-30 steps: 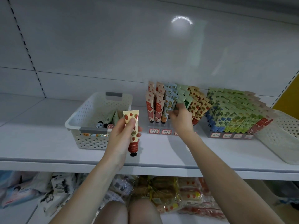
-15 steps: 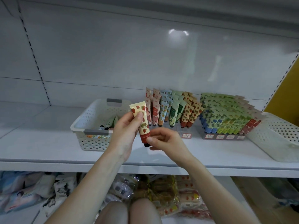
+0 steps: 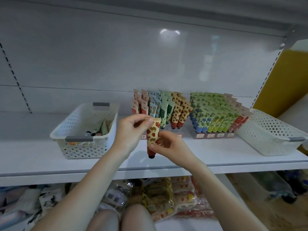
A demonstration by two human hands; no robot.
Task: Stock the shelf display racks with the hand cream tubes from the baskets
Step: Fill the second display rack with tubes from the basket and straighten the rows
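Note:
A cream hand cream tube (image 3: 153,134) with a strawberry print and a red cap hangs cap-down in front of the shelf. My left hand (image 3: 131,130) pinches its flat top end. My right hand (image 3: 168,145) pinches its lower part near the cap. Behind them stands the left display rack (image 3: 162,110), filled with rows of upright tubes. A second rack (image 3: 216,117) of green, blue and red tubes stands to its right. The left white basket (image 3: 83,130) holds a few tubes at its bottom.
Another white perforated basket (image 3: 273,135) sits at the right end of the white shelf (image 3: 216,157). A yellow panel (image 3: 283,77) rises at the far right. Packaged goods (image 3: 158,197) lie on the lower shelf, above my knees.
My right hand left the rack, came back to the tube and now pinches its lower part. The tube has shifted right, in front of the left rack.

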